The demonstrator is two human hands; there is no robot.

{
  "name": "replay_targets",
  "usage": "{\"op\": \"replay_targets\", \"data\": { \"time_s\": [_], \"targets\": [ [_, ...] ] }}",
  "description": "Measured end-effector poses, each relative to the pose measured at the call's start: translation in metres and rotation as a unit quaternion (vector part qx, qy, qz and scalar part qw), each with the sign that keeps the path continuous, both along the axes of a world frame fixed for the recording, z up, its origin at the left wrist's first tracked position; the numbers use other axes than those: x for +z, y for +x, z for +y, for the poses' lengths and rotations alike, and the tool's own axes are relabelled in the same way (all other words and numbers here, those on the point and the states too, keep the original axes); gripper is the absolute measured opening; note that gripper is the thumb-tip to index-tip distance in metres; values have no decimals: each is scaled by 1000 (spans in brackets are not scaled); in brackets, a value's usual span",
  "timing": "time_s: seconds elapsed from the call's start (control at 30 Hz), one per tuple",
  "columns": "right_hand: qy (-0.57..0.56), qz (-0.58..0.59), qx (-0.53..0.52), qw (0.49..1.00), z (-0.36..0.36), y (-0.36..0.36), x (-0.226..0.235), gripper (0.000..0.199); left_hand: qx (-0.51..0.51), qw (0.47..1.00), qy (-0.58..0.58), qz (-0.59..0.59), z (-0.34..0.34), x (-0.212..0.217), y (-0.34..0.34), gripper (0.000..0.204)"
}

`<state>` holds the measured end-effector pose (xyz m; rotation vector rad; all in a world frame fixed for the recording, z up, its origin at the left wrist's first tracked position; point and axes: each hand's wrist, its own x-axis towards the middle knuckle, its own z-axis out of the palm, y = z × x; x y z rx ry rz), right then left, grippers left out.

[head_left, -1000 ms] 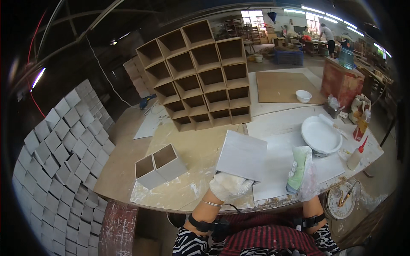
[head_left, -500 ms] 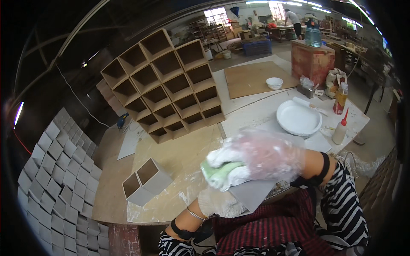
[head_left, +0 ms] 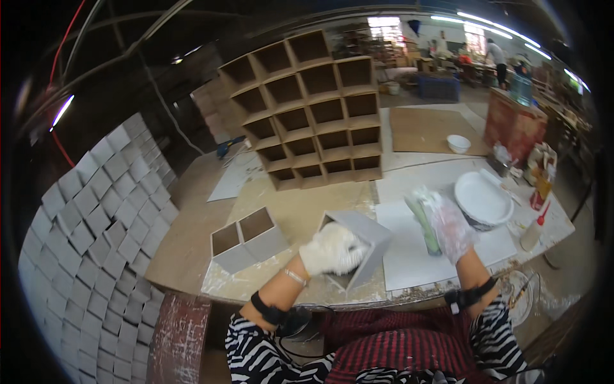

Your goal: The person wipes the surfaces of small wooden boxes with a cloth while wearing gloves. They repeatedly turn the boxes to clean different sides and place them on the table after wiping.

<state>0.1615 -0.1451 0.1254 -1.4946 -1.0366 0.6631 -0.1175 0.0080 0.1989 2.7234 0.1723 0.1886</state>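
Note:
My left hand (head_left: 334, 249), in a white knit glove, reaches into a light grey box (head_left: 376, 246) and grips its wall; the fingers are partly hidden inside. The box is tilted above the table's front part. My right hand (head_left: 449, 225) wears clear plastic over a white glove and holds a long green sponge (head_left: 422, 224). It is over a white board (head_left: 403, 265), apart from the box. Left of my left hand stands a grey two-compartment box (head_left: 265, 246), its openings facing up. A white basin (head_left: 483, 198) stands just right of my right hand.
A brown grid of open cubbyholes (head_left: 320, 131) stands behind. Stacked grey boxes (head_left: 96, 211) rise at the left. Beyond the basin are a squeeze bottle (head_left: 532, 235), a small white bowl (head_left: 458, 143) and a red cabinet (head_left: 511, 125). Another person (head_left: 495, 57) stands far back.
My hands have moved apart: the right with the sponge to the right, the left with the box off my lap side to over the table. The view has turned left, uncovering the white board.

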Motion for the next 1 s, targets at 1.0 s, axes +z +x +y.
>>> {"op": "replay_targets", "data": {
  "time_s": [1.0],
  "targets": [
    [49, 420, -69, 904, 11, -40, -87, 47, 586, 803, -46, 102, 210, -46, -154, 96]
  ]
}}
